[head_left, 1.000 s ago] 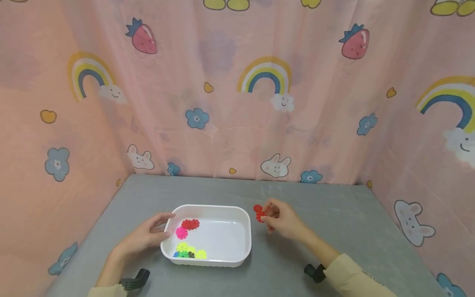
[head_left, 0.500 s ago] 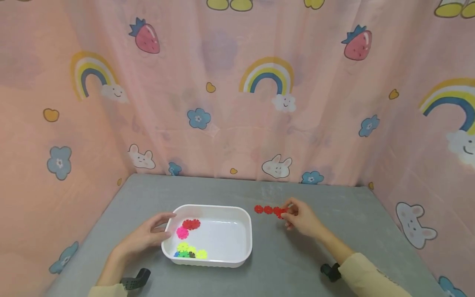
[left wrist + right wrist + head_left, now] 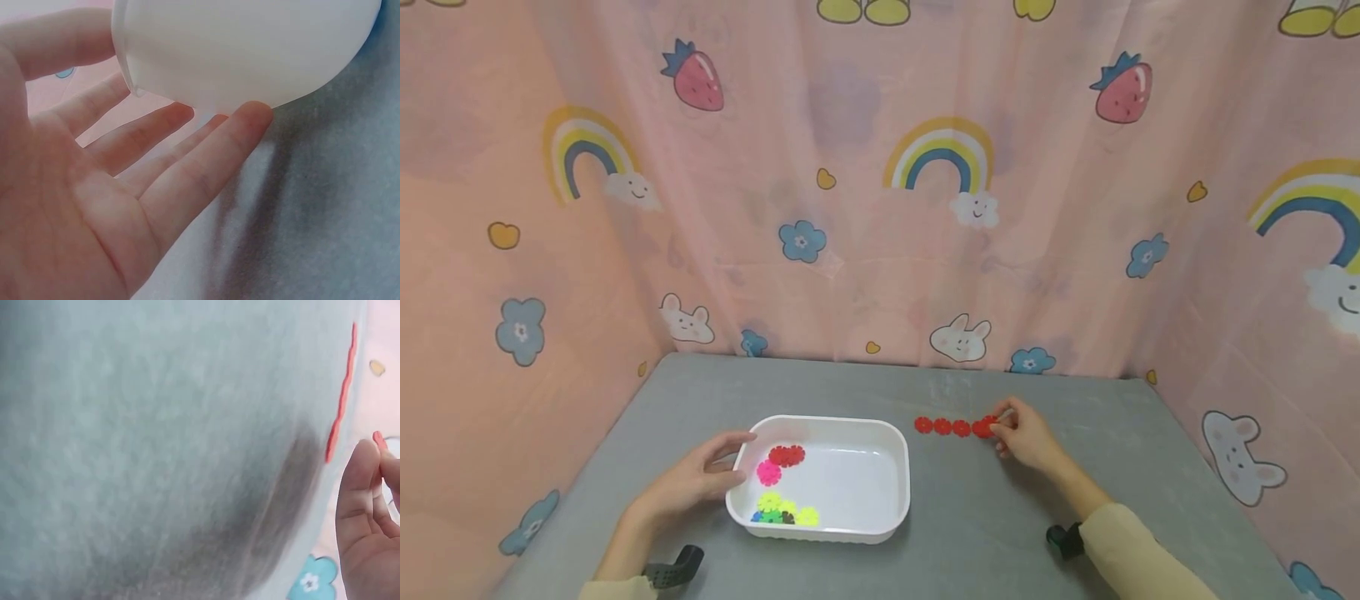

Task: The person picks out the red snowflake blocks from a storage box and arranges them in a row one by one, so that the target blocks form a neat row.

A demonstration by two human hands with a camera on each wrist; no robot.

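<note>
"Four red, notched, plastic-looking flat discs (image 3: 943, 427) are lying in a row on the grey, matte tabletop (image 3: 850, 387). What's worrying you?"

"One more. The right hand (image 3: 1028, 437) is pinching a fifth red, notched disc (image 3: 379, 439) between thumb and finger, just beside the row's right end. It's looking slightly raised, so a hasty lowering could be knocking the end disc askew."

"Or landing on top of it?"

"Yes, with the fingers hiding its edge; the head view is showing the two overlapping. Being so thin, it could also be slipping or flipping out of that pinch."

"And the left hand (image 3: 696, 477)?"

"Its extended, unclenched fingers are touching the left end of the shallow, white plastic tray (image 3: 850, 483). A careless push could be sliding that toward the row, or jostling the bright pink, notched disc (image 3: 769, 473) inside."
</note>
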